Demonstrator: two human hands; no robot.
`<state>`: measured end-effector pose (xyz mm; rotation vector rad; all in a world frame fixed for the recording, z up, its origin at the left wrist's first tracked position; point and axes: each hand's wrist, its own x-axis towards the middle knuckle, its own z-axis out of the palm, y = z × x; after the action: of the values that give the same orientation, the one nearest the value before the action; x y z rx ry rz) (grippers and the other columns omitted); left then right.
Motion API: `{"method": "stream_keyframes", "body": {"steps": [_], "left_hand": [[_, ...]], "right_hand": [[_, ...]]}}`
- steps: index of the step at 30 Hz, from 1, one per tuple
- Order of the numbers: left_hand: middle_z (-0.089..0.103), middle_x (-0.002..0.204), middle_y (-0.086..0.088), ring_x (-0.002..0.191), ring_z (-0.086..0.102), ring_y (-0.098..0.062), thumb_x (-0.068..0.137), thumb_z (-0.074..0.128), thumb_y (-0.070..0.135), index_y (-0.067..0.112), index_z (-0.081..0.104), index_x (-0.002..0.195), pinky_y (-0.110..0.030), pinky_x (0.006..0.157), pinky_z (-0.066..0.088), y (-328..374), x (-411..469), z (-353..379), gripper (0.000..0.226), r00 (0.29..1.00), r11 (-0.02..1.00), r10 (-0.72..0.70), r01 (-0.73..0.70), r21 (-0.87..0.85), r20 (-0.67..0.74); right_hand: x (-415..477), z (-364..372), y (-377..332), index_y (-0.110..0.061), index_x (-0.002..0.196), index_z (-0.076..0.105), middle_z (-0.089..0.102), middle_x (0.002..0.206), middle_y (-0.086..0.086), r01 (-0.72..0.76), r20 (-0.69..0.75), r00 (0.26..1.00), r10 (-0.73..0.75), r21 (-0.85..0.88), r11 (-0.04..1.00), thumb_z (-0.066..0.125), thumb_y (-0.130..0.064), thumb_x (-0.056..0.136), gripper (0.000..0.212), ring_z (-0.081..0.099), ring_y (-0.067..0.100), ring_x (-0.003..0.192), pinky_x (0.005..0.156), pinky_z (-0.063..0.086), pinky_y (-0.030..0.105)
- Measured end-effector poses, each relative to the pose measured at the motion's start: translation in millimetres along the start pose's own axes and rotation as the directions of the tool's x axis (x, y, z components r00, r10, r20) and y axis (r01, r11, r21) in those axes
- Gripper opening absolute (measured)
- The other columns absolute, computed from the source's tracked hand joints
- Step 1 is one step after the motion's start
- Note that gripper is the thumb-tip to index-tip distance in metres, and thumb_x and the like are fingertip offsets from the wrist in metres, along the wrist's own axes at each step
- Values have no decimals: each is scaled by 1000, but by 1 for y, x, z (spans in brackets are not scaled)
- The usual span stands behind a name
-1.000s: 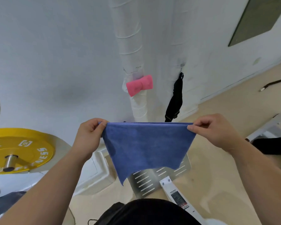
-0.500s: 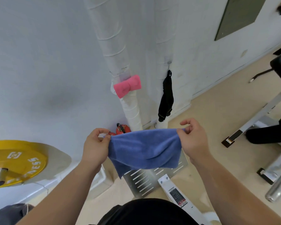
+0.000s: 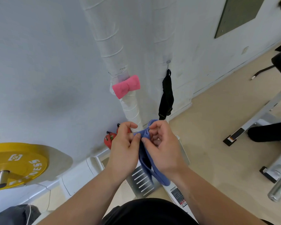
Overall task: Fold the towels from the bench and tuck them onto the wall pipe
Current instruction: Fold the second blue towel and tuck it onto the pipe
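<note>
A blue towel (image 3: 148, 168) hangs folded in half between my two hands, its top corners brought together. My left hand (image 3: 125, 148) pinches the towel's upper edge with thumb and forefinger. My right hand (image 3: 162, 148) pinches the same edge from the other side, the two hands almost touching. Behind them the white wrapped wall pipe (image 3: 113, 51) runs up the wall. A folded pink towel (image 3: 126, 86) sits tucked behind the pipe, pinched at its middle like a bow.
A black cloth (image 3: 166, 96) hangs from a wall hook right of the pipe. A yellow weight plate (image 3: 23, 163) on a bar is at the left. Red kettlebells (image 3: 109, 138) stand by the wall. A bench frame (image 3: 266, 120) stands at the right.
My hands came together from a wide spread, folding the flat blue towel in half. The view shifted so the pipe and pink towel sit higher.
</note>
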<state>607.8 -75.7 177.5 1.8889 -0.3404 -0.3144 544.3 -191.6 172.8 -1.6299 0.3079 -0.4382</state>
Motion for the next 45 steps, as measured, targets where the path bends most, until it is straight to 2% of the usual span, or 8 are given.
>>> {"method": "stream_keyframes", "body": {"steps": [13, 16, 22, 25, 31, 36, 41, 45], "left_hand": [[73, 75, 1, 63, 65, -22, 103, 50, 14, 34, 53, 110, -50, 66, 55, 11, 0, 1, 21, 997, 998, 58, -58, -6, 46], [76, 83, -9, 76, 71, -31, 97, 65, 24, 34, 54, 115, -52, 69, 58, 9, 1, -3, 24, 994, 997, 44, -38, -63, 100], [78, 93, -2, 85, 74, -25, 98, 56, 2, 30, 65, 112, -56, 76, 59, -2, 13, -11, 33, 994, 997, 37, -44, 63, 99], [76, 94, -12, 89, 70, -34, 98, 55, 4, 35, 64, 113, -55, 82, 58, 1, 18, -21, 35, 988, 995, 27, -41, 88, 153], [75, 97, -18, 89, 68, -43, 99, 55, 1, 27, 65, 112, -49, 67, 58, 16, 25, -36, 31, 966, 997, 69, -73, 6, 251], [71, 80, -20, 74, 64, -18, 98, 54, -3, 30, 69, 108, -26, 70, 54, 17, 37, -48, 38, 989, 998, 62, -62, -3, 136], [65, 86, -37, 74, 63, -30, 98, 53, -5, 27, 68, 116, -39, 75, 52, 20, 48, -50, 40, 988, 996, 40, -28, -87, 147], [73, 87, -24, 77, 64, -30, 86, 58, -11, 26, 64, 120, -46, 79, 52, 40, 55, -57, 50, 967, 990, 78, -46, -136, 242]], "right_hand": [[-3, -3, -2, -30, 103, 50, 66, 93, -16, 79, 46, 996, -80, 32, 996, 60, 7, 90, 40, 69, 7, 82, 76, 54, 17], [-2, -10, 0, -31, 108, 45, 67, 96, -14, 48, 139, 989, -54, 44, 998, 48, 12, 89, 47, 69, 8, 86, 78, 54, 21], [21, -31, 8, -30, 120, 60, 58, 88, -9, 60, 200, 980, 10, -339, 939, 65, -11, 89, 36, 58, 5, 76, 74, 45, 18], [34, -52, 16, -36, 110, 67, 45, 106, -11, 192, 218, 973, -77, -574, 796, 76, -29, 82, 30, 49, 6, 98, 88, 40, 19], [49, -77, 18, -34, 88, 65, 43, 136, -6, 290, 429, 903, 9, -626, 724, 77, -37, 84, 13, 37, 18, 129, 106, 32, 30], [60, -94, 6, -25, 79, 59, 62, 107, -3, 258, 400, 917, 5, -601, 756, 70, -34, 90, 19, 57, 16, 103, 92, 46, 37], [68, -89, -24, -17, 84, 51, 54, 73, 7, 156, 348, 937, -28, -347, 925, 66, -18, 94, 18, 49, 18, 64, 62, 40, 25], [72, -90, -44, -21, 90, 48, 46, 68, 6, 136, 336, 939, -69, -179, 974, 62, -10, 96, 18, 40, 16, 63, 59, 36, 26]]}}
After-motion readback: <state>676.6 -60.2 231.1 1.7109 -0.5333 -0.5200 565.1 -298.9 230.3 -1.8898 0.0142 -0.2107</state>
